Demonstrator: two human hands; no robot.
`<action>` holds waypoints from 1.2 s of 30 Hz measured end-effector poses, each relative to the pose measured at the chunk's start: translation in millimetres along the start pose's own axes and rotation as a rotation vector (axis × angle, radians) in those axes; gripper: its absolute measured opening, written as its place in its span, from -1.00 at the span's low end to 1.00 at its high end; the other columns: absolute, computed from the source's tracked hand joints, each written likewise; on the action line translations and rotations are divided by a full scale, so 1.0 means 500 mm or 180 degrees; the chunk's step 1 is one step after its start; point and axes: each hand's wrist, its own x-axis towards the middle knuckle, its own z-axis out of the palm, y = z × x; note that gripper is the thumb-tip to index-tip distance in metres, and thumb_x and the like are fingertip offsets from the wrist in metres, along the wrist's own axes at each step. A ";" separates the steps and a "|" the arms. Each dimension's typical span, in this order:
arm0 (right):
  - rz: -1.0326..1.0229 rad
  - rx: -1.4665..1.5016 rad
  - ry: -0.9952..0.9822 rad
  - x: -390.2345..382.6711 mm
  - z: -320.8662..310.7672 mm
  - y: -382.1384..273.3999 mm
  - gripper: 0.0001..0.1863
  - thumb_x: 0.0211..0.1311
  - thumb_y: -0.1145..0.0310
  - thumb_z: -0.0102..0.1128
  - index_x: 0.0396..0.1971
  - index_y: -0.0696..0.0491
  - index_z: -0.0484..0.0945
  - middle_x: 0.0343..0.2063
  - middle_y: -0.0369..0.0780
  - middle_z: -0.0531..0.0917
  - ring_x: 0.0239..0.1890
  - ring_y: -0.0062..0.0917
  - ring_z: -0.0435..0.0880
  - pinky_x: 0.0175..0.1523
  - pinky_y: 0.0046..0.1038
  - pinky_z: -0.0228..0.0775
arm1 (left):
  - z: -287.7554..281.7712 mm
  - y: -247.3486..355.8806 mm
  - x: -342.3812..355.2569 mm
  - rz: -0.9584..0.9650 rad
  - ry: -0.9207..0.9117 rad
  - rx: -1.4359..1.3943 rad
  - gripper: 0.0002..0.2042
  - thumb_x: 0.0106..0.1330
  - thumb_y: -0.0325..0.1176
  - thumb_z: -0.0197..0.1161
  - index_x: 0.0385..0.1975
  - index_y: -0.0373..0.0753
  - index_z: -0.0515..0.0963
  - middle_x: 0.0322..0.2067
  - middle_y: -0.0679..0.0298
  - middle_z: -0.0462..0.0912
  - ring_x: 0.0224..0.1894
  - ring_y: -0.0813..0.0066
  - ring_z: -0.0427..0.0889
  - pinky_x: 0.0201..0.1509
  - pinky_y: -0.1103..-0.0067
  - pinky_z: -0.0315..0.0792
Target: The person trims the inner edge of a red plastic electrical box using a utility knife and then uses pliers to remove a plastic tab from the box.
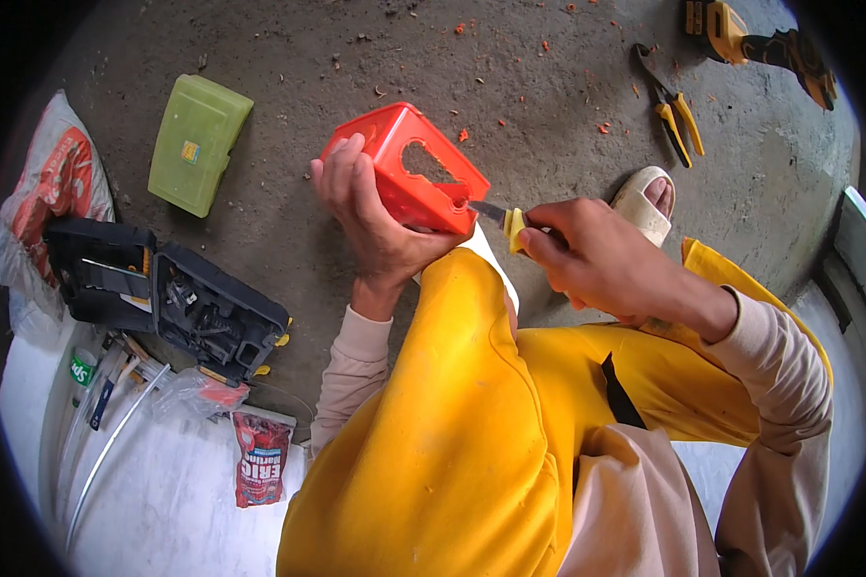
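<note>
My left hand (370, 216) grips a red plastic box (390, 163) above my yellow-trousered left knee, with fingers wrapped round its left side. The box has a jagged oblong opening cut in the face turned to the right. My right hand (597, 255) is closed on a yellow-handled knife (512, 231). Its blade points left and touches the box's lower right corner, beside a small notch below the opening.
Pliers (691, 130) and a yellow-black power tool (726, 34) lie upper right among orange scraps. A green case (197, 144) lies left, above an open black toolbox (216, 313), plastic sacks (53, 183), pipes and hand tools. A red packet (260, 462) sits at lower left.
</note>
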 end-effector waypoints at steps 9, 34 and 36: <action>0.0524 0.1024 -0.0699 0.007 0.010 -0.012 -0.59 0.53 0.24 0.02 -0.39 0.32 0.53 -0.69 -0.03 0.58 -0.77 -0.35 0.61 -0.62 -0.28 0.49 | -0.002 0.002 -0.010 -0.0045 0.0075 -0.0076 0.19 -0.06 0.33 0.59 0.48 -0.21 0.09 0.37 0.00 0.30 0.44 -0.07 0.26 0.55 -0.17 -0.03; 0.0165 0.0569 -0.0361 0.013 0.044 0.007 -0.59 0.62 0.20 -0.11 -0.13 0.28 0.56 -0.67 -0.10 0.66 -0.85 -0.46 0.52 -0.77 -0.37 0.37 | 0.001 0.005 -0.016 0.0135 0.0020 0.0023 0.15 0.02 0.43 0.48 0.46 -0.21 0.10 0.38 -0.01 0.28 0.44 -0.06 0.27 0.56 -0.18 -0.06; 0.0514 0.1032 -0.0482 0.009 0.041 0.001 -0.58 0.61 0.20 -0.10 -0.19 0.28 0.56 -0.70 -0.12 0.63 -0.84 -0.41 0.54 -0.75 -0.34 0.39 | -0.003 0.004 -0.010 0.0175 -0.0087 -0.0048 0.16 0.02 0.43 0.49 0.47 -0.21 0.10 0.38 -0.01 0.27 0.45 -0.04 0.27 0.56 -0.17 -0.08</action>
